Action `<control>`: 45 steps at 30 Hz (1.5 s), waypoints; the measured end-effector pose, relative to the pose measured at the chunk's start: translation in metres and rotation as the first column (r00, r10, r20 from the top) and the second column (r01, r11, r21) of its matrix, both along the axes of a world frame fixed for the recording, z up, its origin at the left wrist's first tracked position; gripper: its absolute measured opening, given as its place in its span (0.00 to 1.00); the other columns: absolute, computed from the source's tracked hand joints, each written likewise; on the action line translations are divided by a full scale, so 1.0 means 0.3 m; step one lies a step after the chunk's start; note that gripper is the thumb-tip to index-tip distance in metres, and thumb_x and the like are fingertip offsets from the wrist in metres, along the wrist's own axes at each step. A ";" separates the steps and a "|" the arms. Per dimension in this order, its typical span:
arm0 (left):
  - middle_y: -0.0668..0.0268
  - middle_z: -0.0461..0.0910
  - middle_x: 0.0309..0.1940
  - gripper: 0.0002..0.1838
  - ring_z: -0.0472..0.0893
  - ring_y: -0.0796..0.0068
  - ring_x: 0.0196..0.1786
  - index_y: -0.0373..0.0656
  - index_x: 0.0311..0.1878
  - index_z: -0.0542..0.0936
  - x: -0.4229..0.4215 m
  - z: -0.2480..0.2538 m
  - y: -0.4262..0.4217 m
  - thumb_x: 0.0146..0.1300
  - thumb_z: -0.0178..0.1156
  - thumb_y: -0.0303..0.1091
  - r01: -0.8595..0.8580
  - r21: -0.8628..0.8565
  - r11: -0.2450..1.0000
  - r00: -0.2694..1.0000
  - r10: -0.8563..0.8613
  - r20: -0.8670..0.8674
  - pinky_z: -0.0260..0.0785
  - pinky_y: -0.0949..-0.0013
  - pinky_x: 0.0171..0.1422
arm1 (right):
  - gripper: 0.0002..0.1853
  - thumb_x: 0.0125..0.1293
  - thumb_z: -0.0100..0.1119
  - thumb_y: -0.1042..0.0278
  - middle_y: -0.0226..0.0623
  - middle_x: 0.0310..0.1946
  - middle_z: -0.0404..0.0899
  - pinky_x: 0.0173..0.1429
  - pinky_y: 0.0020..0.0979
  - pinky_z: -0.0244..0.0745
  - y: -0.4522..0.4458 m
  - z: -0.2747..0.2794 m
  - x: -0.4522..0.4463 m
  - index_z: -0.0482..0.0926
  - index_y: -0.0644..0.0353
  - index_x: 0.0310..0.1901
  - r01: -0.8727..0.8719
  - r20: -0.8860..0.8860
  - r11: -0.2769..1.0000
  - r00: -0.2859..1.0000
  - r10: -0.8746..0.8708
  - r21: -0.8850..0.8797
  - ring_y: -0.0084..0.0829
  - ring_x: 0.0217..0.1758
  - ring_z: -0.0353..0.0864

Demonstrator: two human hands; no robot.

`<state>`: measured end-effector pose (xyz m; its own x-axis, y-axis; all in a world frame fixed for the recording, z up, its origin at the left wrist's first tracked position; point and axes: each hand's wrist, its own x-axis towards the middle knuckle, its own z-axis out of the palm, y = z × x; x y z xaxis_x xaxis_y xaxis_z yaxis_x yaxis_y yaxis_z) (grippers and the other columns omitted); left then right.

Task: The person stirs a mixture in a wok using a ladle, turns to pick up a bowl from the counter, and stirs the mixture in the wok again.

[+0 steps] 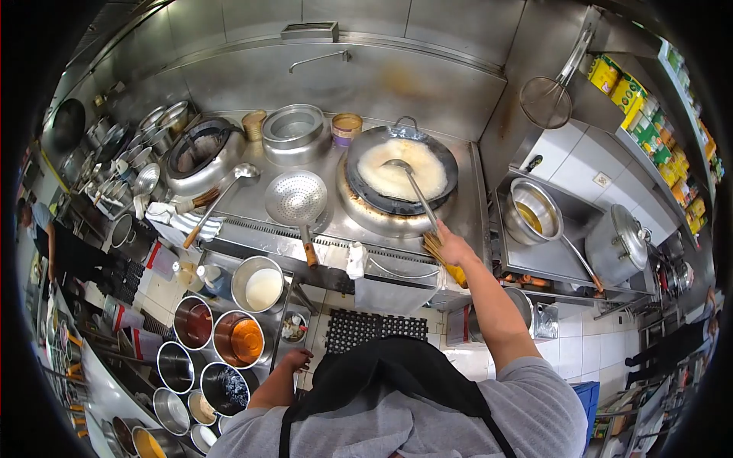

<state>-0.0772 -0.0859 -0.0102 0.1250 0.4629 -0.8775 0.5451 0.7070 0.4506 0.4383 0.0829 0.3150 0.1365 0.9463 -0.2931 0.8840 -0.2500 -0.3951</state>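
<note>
My right hand (pixel 456 249) is closed around the handle of a long ladle (pixel 418 189). The ladle's bowl rests in a large wok (pixel 450 164), in pale, foamy liquid (pixel 382 172) that hides part of it. The wok sits on a round burner at the right of the range. Just below my right hand is a bamboo brush (pixel 435 248), and a yellow thing lies beside it. My left hand (pixel 295 360) hangs low by my side, near a small metal container (pixel 295 327). Its fingers are loosely apart, with nothing visible in them.
A perforated strainer (pixel 297 197) and another ladle (pixel 217 206) lie on the range (pixel 256 217). Several pots of sauces, including an orange one (pixel 246 341), stand at lower left. A metal bowl (pixel 534 211) and lidded pot (pixel 617 243) are at right. Other people stand at both edges.
</note>
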 end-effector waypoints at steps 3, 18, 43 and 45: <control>0.66 0.83 0.39 0.16 0.86 0.69 0.34 0.51 0.53 0.80 0.031 0.038 0.006 0.67 0.48 0.29 0.006 -0.008 1.000 1.000 -0.006 -0.003 0.74 0.64 0.29 | 0.42 0.62 0.47 0.73 0.64 0.58 0.73 0.68 0.45 0.66 -0.037 -0.010 0.023 0.44 0.45 0.78 -0.037 0.005 0.999 0.999 0.037 0.017 0.55 0.63 0.74; 0.67 0.81 0.35 0.05 0.80 0.72 0.33 0.43 0.44 0.78 0.208 0.419 0.147 0.67 0.59 0.32 -0.271 0.109 0.957 0.805 0.163 0.570 0.74 0.71 0.39 | 0.48 0.57 0.57 0.69 0.58 0.54 0.78 0.63 0.46 0.70 -0.291 0.119 0.192 0.46 0.31 0.77 -0.081 0.079 0.996 0.994 0.078 0.029 0.55 0.57 0.77; 0.52 0.76 0.41 0.18 0.77 0.66 0.42 0.40 0.45 0.73 0.696 2.081 -0.134 0.68 0.58 0.47 -0.342 0.545 0.766 -0.507 -0.639 0.579 0.71 0.64 0.47 | 0.45 0.62 0.53 0.69 0.52 0.55 0.80 0.58 0.48 0.75 0.251 -0.079 0.095 0.44 0.24 0.77 0.173 0.310 0.982 0.932 -0.188 0.076 0.50 0.57 0.80; 0.52 0.76 0.41 0.18 0.77 0.67 0.41 0.40 0.45 0.73 0.737 2.069 -0.162 0.68 0.58 0.48 -0.310 0.534 0.787 -0.536 -0.608 0.586 0.71 0.64 0.47 | 0.45 0.62 0.52 0.70 0.52 0.56 0.79 0.58 0.47 0.76 0.317 -0.118 0.082 0.44 0.25 0.77 0.158 0.274 0.983 0.945 -0.177 0.089 0.49 0.58 0.80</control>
